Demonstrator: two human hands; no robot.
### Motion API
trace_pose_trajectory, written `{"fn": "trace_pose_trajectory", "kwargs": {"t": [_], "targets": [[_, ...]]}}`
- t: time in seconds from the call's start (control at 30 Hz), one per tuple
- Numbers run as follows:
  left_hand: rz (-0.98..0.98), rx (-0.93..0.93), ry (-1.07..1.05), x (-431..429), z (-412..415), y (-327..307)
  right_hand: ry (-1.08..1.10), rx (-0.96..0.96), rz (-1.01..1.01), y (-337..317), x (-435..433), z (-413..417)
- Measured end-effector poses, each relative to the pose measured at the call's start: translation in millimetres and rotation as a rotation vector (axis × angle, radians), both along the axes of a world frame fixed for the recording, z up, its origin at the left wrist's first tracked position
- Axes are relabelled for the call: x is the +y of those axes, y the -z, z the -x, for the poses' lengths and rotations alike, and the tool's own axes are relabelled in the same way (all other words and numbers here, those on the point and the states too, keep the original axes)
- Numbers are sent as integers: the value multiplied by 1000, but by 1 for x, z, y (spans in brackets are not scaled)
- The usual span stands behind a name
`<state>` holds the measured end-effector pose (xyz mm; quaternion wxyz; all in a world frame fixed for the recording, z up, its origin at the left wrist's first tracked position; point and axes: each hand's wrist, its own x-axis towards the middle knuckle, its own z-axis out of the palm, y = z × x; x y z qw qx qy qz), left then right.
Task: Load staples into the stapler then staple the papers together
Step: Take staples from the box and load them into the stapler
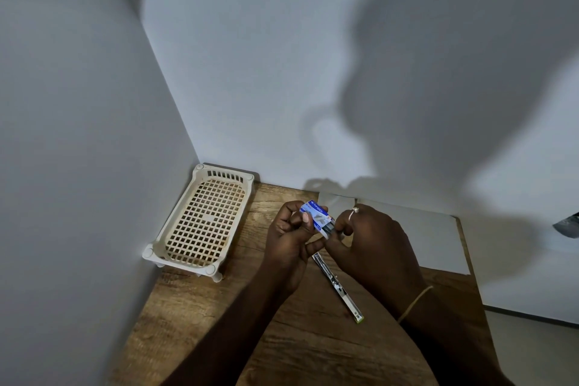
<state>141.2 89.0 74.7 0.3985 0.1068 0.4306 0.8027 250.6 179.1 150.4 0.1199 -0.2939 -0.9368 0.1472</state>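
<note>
While our left hand (pixel 289 233) grips the staple box (pixel 316 219), our right hand (pixel 369 238) pinches its open end, hiding the contents and part of the stapler (pixel 340 288) below.

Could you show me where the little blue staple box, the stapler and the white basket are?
staple box (pixel 314 212): head view, on its blue printed top face.
stapler (pixel 340 288): head view, on its open metal rail, lying on the table.
white basket (pixel 205 222): head view, on its lattice floor.

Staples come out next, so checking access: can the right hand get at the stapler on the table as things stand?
Probably yes. The stapler lies open on the table just below the right hand, with nothing over it. But that hand is busy at the open end of the staple box, which the left hand holds.
</note>
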Motion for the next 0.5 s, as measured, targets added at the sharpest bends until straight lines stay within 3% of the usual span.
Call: {"fn": "trace_pose_trajectory", "kwargs": {"t": [0.2, 0.5], "targets": [[-4, -65, 9, 1, -2, 1, -68, -139, -98, -12, 4, -1], [-9, -118, -5, 0, -5, 3, -117, -281, -63, -31, 9, -6]]}}
